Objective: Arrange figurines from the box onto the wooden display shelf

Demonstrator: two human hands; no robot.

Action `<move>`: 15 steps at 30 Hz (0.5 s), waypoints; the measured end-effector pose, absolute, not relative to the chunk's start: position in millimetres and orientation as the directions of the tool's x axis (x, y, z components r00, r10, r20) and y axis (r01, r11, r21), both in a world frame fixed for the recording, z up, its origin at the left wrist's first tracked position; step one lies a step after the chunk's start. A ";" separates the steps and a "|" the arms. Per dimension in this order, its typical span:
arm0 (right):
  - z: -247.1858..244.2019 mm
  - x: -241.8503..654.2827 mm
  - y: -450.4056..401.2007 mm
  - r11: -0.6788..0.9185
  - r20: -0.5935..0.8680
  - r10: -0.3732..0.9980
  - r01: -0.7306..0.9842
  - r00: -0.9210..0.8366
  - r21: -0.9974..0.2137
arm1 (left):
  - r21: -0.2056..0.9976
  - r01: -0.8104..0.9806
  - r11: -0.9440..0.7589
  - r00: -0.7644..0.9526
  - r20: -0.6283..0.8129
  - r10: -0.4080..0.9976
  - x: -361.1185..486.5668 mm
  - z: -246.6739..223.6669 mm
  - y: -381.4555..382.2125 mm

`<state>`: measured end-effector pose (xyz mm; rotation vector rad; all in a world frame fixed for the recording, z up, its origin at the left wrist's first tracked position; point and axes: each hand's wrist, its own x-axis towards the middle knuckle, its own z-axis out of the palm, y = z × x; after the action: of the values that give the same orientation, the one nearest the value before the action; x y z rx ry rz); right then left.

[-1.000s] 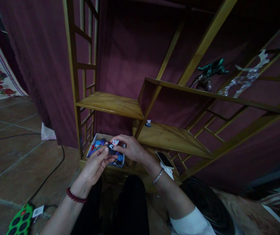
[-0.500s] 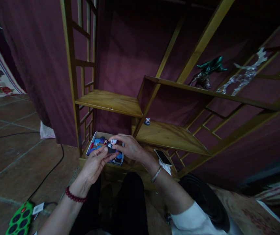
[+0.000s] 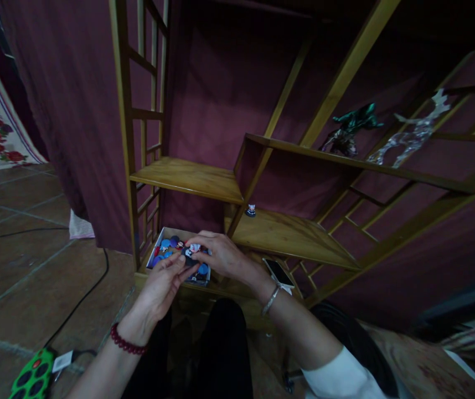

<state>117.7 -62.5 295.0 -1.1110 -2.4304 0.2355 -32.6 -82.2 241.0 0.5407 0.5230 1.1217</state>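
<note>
Maroon cloth (image 3: 216,105) behind a wooden shelf (image 3: 283,233). Gripping a figurine (image 3: 189,254) low with the curled left hand (image 3: 163,284), pinching its pale top with the right hand (image 3: 225,256), probably for steadiness, over a box (image 3: 173,229). At two o'clock from both hands, on the shelf, another figurine (image 3: 250,210).

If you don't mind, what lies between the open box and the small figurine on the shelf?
In the head view, the right hand and a wooden post come between the open box and the small figurine.
</note>
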 end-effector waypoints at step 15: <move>300.0 116.3 -61.7 0.699 0.298 0.713 0.677 -0.635 -0.230 | 0.675 -0.660 0.331 0.327 -0.139 0.935 -33.9 249.1 -85.5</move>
<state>116.3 -61.7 300.0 -1.0844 -2.5440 0.1357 -33.9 -85.5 249.1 0.5639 0.5728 1.1198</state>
